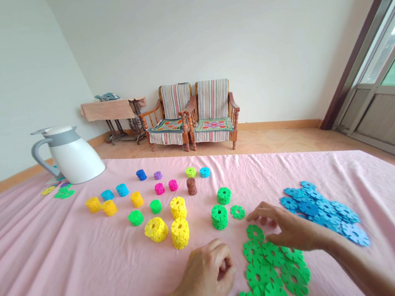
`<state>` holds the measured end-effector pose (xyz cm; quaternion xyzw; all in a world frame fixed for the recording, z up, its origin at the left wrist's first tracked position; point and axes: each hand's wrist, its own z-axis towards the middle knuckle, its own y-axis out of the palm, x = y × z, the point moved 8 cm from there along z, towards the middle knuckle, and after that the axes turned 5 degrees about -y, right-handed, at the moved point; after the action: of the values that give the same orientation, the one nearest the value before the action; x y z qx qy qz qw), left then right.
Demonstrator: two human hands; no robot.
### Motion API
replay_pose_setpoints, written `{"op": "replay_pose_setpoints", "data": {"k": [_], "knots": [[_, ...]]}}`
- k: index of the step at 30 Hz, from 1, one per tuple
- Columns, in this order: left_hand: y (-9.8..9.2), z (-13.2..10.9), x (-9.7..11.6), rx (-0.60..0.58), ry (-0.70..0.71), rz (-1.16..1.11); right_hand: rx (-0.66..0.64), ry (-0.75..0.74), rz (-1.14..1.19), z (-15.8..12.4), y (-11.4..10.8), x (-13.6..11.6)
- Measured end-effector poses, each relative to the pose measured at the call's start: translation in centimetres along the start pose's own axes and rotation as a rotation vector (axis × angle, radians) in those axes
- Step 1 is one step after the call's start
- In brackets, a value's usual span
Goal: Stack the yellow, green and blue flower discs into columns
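Note:
My left hand [209, 278] rests on the pink cloth with its fingers curled in, and nothing shows in it. Over the upper end of a pile of green flower-shaped discs [272, 254] is my right hand [282, 224], thumb and fingers apart, holding nothing visible. Its fingertips are close to a single flat green disc [237, 212]. To the left of that disc stand two green disc stacks, a nearer stack [219, 217] and a farther stack [223, 195]. Yellow disc stacks [180, 233] stand beyond my left hand.
Blue discs [322, 209] lie heaped on the right. Smaller stacks of several colours, such as a brown stack [191, 186] and an orange stack [109, 208], stand farther left. A white jug [72, 154] is at the far left, near loose discs [64, 192]. Two wooden chairs [210, 110] stand beyond the table.

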<state>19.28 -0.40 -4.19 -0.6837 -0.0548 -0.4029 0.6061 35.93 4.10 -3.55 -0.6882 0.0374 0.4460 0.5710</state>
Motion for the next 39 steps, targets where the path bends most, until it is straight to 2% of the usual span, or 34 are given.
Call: {"op": "replay_pose_setpoints", "data": {"k": [3, 9, 19, 26, 32, 39], "knots": [[0.0, 0.0, 0.0, 0.003, 0.002, -0.005, -0.05, 0.0, -0.005, -0.1, 0.1, -0.4], [0.1, 0.0, -0.1, 0.006, 0.005, -0.006, -0.057, -0.002, -0.045, 0.2, 0.4, -0.6], [0.1, 0.1, -0.2, 0.015, 0.008, 0.003, 0.072, -0.052, -0.336, -0.5, 1.1, -1.5], [0.1, 0.0, -0.2, 0.008, 0.0, -0.012, 0.07, -0.072, -0.47, -1.3, 2.3, -1.4], [0.2, 0.0, -0.3, 0.016, -0.005, -0.021, 0.033, -0.045, -0.462, -1.2, 1.9, -2.4], [0.2, 0.0, -0.2, 0.014, 0.011, -0.02, -0.002, -0.013, -0.391, -1.2, 1.9, -1.7]]}}
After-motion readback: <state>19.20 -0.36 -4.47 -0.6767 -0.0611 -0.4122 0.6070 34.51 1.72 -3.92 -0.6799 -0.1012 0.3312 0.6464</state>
